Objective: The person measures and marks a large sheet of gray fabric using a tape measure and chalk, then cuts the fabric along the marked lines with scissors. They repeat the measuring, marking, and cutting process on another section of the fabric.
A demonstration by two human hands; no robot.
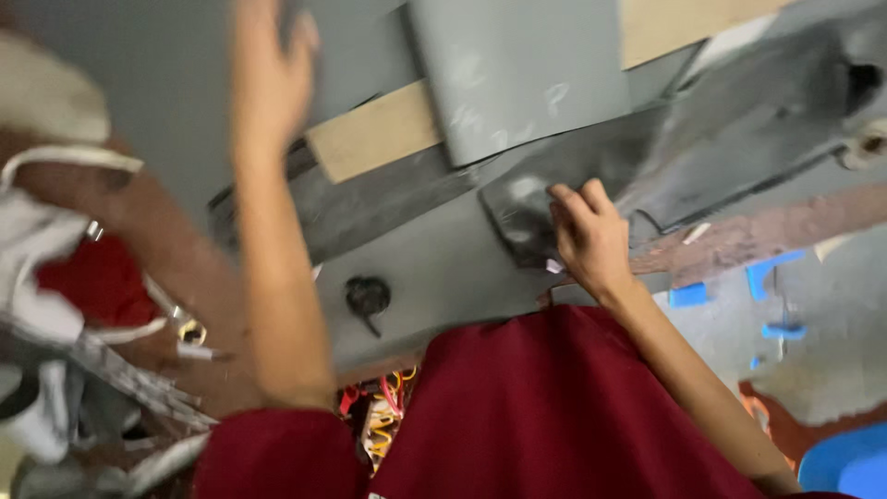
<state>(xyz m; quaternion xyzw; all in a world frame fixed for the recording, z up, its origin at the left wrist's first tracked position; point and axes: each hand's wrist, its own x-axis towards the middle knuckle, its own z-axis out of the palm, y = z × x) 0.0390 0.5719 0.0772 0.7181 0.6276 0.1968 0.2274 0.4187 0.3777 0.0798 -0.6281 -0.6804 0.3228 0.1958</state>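
The left hand (270, 65) is blurred and cut off by the top edge, so its grip cannot be told. A long dark grey metal panel (702, 139) is pressed by the curled fingers of the right hand (589, 236), though no clasp around it is seen. The panel's long axis runs from lower left to upper right, across the flat grey work surface (434, 277).

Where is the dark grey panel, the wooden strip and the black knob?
dark grey panel (739, 120), head view, on its flat middle.
wooden strip (374, 134), head view, on its bare face.
black knob (367, 296), head view, on its round top.
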